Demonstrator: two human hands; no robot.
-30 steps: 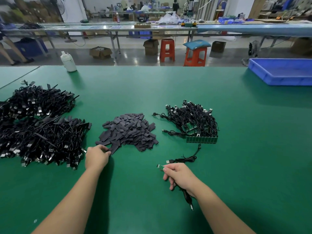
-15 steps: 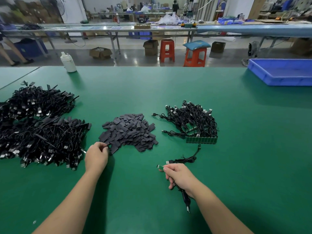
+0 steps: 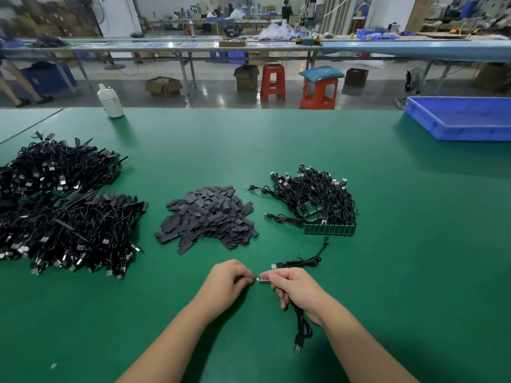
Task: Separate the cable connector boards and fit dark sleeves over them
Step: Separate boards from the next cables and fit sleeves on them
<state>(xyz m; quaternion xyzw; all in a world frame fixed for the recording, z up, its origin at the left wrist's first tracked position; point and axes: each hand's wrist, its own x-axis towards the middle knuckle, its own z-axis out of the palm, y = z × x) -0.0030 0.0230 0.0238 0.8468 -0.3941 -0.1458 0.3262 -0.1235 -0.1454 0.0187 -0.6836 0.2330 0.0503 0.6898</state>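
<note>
At lower centre of the frame, a small connector board (image 3: 263, 279) is pinched by the right hand (image 3: 297, 290), its free end met by the left hand's (image 3: 228, 280) curled fingertips, whose hold cannot be told.

A green table (image 3: 304, 139) fills the foreground. Beyond its far edge lies a glossy grey floor (image 3: 215, 92) with two orange stools (image 3: 272, 82), one cushioned, and cardboard boxes (image 3: 163, 86). Behind them runs a long metal-legged workbench (image 3: 179, 47); farther back stands a white wall (image 3: 121, 12).
</note>
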